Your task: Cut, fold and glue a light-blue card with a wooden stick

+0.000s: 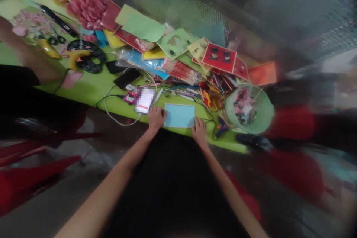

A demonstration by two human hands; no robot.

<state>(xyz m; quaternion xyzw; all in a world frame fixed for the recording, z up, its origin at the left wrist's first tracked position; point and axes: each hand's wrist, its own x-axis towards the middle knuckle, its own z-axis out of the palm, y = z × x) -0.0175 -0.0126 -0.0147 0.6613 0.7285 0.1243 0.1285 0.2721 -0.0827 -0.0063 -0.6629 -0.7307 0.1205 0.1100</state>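
Note:
A light blue rectangular card [179,115] with a pale border lies flat on the green table in front of me. My left hand [156,118] rests at its left edge, fingers loosely spread on the tabletop with nothing seen in them. At the right edge, my right hand [199,129] lies with fingers stretched forward, touching or nearly touching the card. Close by my left hand is a phone with a lit, blurred-out screen [145,100]. A dark glue gun [221,128] lies to the right of my right hand.
Behind the card, orange-handled scissors [211,101] and decorated cards [219,57] are piled up. A green basket [264,115] of scraps stands right. White cable [105,102] loops left. Another person's arm [36,55] reaches over the table near bananas [78,58] and pink paper flowers [87,9].

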